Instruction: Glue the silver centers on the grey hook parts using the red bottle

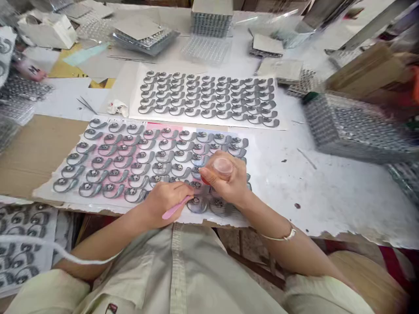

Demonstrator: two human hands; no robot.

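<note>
My left hand (168, 197) is closed around a thin pink stick (175, 208) with a flat end. Its fingertips rest near the lower rows of grey curved metal pieces (113, 173), each with a round cluster at one end. My right hand (231, 181) grips a small bottle (223, 166) with a clear round end pointing up and something orange-red lower down. The bottle's lower end is hidden by the fingers. Both hands are over the near sheet (49, 188), a white paper with pink and blue patches, where the metal pieces lie in rows.
Behind lies a second white sheet (206, 121) with rows of similar pieces. Tweezers (85, 104) and a crumpled tissue (118, 107) are on the left. A stack of clear trays (356, 126) stands at right, a tray block (212, 24) at the back. The table's front edge is ragged.
</note>
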